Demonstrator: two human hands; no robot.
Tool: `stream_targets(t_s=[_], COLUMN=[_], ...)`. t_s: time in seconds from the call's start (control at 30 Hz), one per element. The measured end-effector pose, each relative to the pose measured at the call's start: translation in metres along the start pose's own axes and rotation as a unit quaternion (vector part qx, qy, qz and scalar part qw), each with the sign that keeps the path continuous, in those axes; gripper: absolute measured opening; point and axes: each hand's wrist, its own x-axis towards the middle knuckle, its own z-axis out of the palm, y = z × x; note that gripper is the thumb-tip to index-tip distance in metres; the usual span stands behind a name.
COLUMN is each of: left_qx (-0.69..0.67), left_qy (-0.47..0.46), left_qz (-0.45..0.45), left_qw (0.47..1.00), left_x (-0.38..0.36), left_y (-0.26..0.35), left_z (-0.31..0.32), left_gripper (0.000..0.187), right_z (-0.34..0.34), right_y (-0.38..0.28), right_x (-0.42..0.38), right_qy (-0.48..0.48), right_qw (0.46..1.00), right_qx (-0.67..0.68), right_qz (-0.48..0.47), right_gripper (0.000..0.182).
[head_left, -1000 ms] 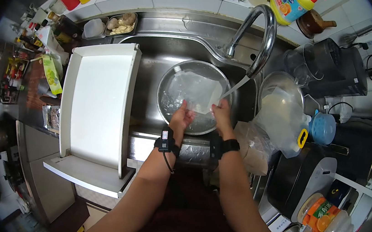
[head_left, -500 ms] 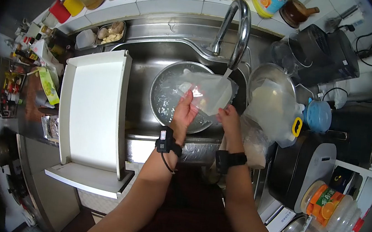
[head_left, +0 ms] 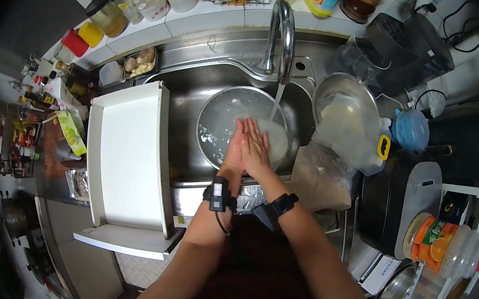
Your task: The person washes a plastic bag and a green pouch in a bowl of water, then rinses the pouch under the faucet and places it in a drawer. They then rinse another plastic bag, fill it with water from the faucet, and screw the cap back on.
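My left hand (head_left: pixel 235 149) is held over a round metal basin (head_left: pixel 203 113) in the sink, palm turned up and fingers stretched out. Across its palm lies my right hand (head_left: pixel 256 151), fingers straight and flat; I see nothing held between them. Water (head_left: pixel 278 99) runs from the curved faucet (head_left: pixel 287 43) into the basin just beyond my fingertips. In the basin, right of my hands, a pale translucent sheet-like thing (head_left: pixel 278 145) shows, probably the plastic bag; its outline is blurred by water.
A white drawer-like tray (head_left: pixel 129 155) stands left of the sink (head_left: pixel 185 84). To the right are a metal bowl (head_left: pixel 326 91) with clear plastic (head_left: pixel 350 132) over it, a brown bag (head_left: pixel 321 182) and a black appliance (head_left: pixel 386 207). Jars and bottles line the back ledge.
My hands have let go of the clear plastic bag and come together, the right now lying on the left palm. The view has shifted slightly.
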Motion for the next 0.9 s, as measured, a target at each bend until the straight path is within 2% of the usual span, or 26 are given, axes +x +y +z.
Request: stream_targets(t_s=[0.03, 0.1, 0.2, 0.23, 0.27, 0.33, 0.43, 0.53, 0.57, 0.6, 0.67, 0.7, 0.8, 0.83, 0.9], left_qx=[0.019, 0.082, 0.141, 0.155, 0.140, 0.105, 0.328, 0.339, 0.386, 0.513, 0.723, 0.710, 0.585, 0.531, 0.515], left_qy=[0.004, -0.062, -0.134, -0.153, -0.158, -0.168, -0.143, -0.111, -0.076, -0.034, 0.055, 0.065, 0.048, 0.072, 0.014], left_qz=[0.017, -0.005, -0.036, -0.045, -0.049, -0.057, 0.068, 0.053, 0.073, 0.127, 0.225, 0.271, 0.196, 0.200, 0.182], left_qw=[1.000, 0.995, 0.980, 0.975, 0.976, 0.979, 0.931, 0.933, 0.916, 0.848, 0.650, 0.647, 0.785, 0.821, 0.837], left_x=[-0.001, 0.000, -0.009, -0.012, -0.012, -0.010, 0.002, 0.009, 0.008, 0.013, 0.042, 0.056, 0.045, 0.045, 0.050], left_y=[0.000, 0.004, 0.003, 0.003, 0.004, 0.005, -0.004, -0.017, -0.021, -0.020, -0.018, -0.013, 0.012, 0.016, 0.033], left_z=[0.000, -0.014, -0.003, 0.004, 0.005, 0.007, 0.009, 0.004, 0.005, 0.000, -0.035, -0.048, -0.028, -0.022, -0.021], left_gripper=[0.064, 0.068, 0.071, 0.072, 0.071, 0.068, 0.071, 0.070, 0.069, 0.071, 0.075, 0.080, 0.086, 0.076, 0.062], right_z=[-0.001, -0.003, -0.016, -0.022, -0.020, -0.014, -0.020, -0.031, -0.035, -0.035, -0.029, -0.034, -0.046, -0.047, -0.053], right_y=[-0.001, 0.002, 0.006, 0.006, 0.005, 0.009, 0.010, 0.010, 0.011, 0.019, 0.038, 0.037, 0.049, 0.051, 0.053], right_x=[-0.003, -0.001, 0.025, 0.028, 0.028, 0.026, 0.020, 0.014, 0.013, 0.011, 0.008, 0.005, -0.004, -0.004, -0.002], right_qy=[-0.006, -0.021, 0.005, -0.009, 0.002, 0.021, 0.006, -0.007, -0.004, -0.001, 0.005, 0.010, -0.047, -0.029, -0.014], right_qw=[0.999, 0.998, 0.993, 0.989, 0.977, 0.924, 0.861, 0.778, 0.724, 0.728, 0.737, 0.729, 0.730, 0.745, 0.750], right_qx=[0.027, 0.038, 0.042, 0.083, 0.183, 0.372, 0.494, 0.608, 0.660, 0.660, 0.658, 0.661, 0.657, 0.638, 0.624], right_qz=[-0.022, -0.051, 0.107, 0.122, 0.113, 0.089, 0.126, 0.160, 0.199, 0.185, 0.157, 0.177, 0.181, 0.194, 0.218], right_gripper=[0.053, 0.057, 0.066, 0.073, 0.070, 0.065, 0.059, 0.054, 0.042, 0.040, 0.036, 0.029, 0.024, 0.022, 0.022])
